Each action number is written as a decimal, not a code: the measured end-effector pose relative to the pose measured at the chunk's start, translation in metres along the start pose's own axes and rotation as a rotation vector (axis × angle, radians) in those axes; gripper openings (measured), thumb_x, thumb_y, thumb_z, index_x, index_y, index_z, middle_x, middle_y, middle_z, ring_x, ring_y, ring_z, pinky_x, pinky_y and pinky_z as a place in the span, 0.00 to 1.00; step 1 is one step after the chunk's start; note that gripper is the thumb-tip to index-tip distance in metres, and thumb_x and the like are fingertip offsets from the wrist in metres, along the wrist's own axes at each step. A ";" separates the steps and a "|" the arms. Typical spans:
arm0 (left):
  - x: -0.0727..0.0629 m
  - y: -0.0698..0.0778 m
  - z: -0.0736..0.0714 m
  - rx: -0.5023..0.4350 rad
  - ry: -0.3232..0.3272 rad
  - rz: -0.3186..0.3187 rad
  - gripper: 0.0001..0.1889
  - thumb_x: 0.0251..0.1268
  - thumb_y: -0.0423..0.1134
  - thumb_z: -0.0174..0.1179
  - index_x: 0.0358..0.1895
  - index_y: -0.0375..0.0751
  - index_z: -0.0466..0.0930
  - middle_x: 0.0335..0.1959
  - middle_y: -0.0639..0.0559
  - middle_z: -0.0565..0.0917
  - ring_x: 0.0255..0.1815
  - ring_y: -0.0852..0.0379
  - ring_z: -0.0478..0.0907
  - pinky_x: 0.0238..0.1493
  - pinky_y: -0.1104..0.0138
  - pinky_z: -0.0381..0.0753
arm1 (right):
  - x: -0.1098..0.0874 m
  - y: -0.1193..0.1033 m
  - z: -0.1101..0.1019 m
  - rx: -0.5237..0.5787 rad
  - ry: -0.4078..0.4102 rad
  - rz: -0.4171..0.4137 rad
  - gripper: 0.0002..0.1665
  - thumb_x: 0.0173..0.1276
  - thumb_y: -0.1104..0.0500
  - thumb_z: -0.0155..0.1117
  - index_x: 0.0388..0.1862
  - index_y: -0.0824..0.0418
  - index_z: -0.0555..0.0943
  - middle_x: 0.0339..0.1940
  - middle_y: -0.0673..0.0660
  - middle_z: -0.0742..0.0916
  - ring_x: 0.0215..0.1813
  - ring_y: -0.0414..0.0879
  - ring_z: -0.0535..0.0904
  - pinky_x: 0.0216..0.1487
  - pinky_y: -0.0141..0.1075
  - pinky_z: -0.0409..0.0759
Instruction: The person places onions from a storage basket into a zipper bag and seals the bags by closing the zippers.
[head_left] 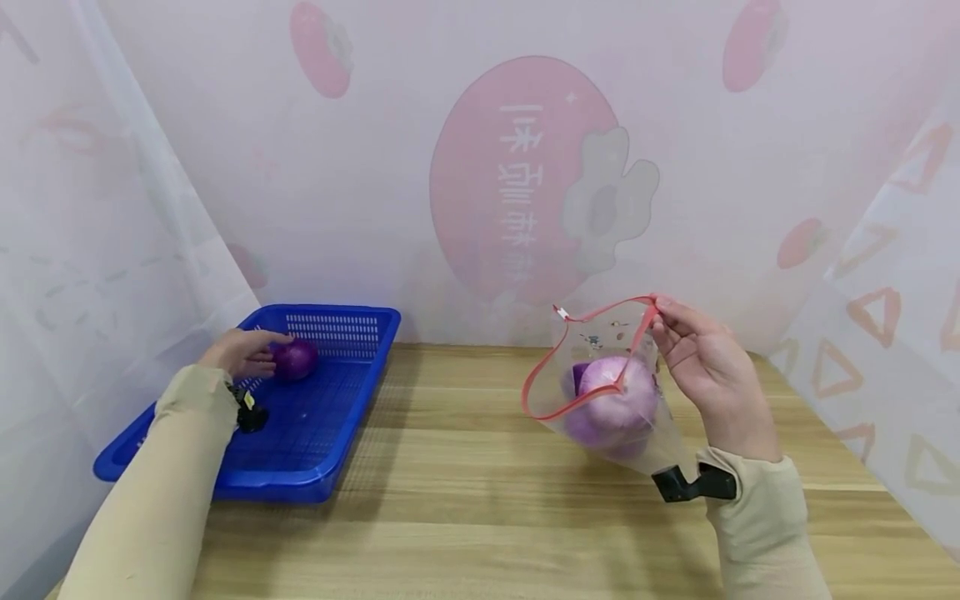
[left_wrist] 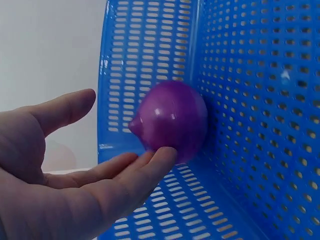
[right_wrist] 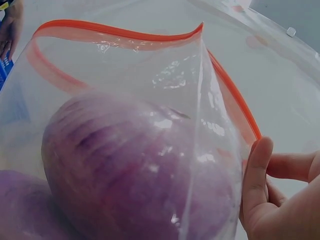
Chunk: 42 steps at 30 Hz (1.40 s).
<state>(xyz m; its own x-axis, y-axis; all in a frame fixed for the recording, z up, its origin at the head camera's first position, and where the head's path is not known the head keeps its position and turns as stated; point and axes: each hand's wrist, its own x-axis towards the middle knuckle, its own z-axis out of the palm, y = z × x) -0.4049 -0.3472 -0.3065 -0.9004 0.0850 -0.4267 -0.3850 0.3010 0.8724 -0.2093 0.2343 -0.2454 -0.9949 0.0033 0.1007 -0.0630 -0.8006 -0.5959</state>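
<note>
A purple onion lies in a far corner of the blue plastic basket. My left hand reaches into the basket, its fingers slightly bent right at the onion; in the left wrist view the thumb stands apart from it. On the right, my right hand pinches the red rim of a clear zip bag between thumb and fingers. The bag's mouth gapes, with a white slider at its far left end. Inside sit a large pale purple onion and another purple one beside it.
The basket stands on the left of a wooden table, against the side curtain. A white printed curtain closes off the back, and another hangs at the right. Small dark camera mounts sit on both wrists, the right one close to the bag.
</note>
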 end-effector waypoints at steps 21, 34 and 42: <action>0.023 -0.021 -0.022 -0.120 -0.201 -0.027 0.42 0.79 0.45 0.47 0.76 0.29 0.28 0.77 0.31 0.34 0.76 0.37 0.46 0.71 0.54 0.59 | 0.002 0.007 0.006 0.000 0.016 0.002 0.08 0.72 0.73 0.56 0.39 0.75 0.83 0.33 0.63 0.86 0.31 0.49 0.83 0.36 0.32 0.84; 0.039 -0.019 -0.007 -0.070 -0.332 0.015 0.38 0.80 0.42 0.48 0.76 0.26 0.35 0.75 0.27 0.43 0.75 0.34 0.46 0.71 0.51 0.59 | 0.000 0.007 0.005 -0.029 0.019 -0.012 0.07 0.71 0.73 0.57 0.39 0.74 0.84 0.33 0.62 0.86 0.31 0.48 0.83 0.35 0.31 0.84; 0.042 -0.004 0.022 -0.100 -0.291 -0.060 0.36 0.78 0.39 0.51 0.76 0.26 0.42 0.74 0.25 0.50 0.71 0.35 0.59 0.69 0.52 0.63 | 0.000 0.007 0.005 -0.027 0.025 -0.010 0.08 0.71 0.73 0.57 0.39 0.75 0.83 0.33 0.62 0.86 0.31 0.48 0.83 0.36 0.31 0.84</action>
<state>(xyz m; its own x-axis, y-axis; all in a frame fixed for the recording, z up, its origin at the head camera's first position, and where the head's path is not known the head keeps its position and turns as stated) -0.4371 -0.3242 -0.3328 -0.7850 0.3427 -0.5161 -0.4671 0.2199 0.8564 -0.2097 0.2256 -0.2457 -0.9958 0.0266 0.0876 -0.0752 -0.7839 -0.6164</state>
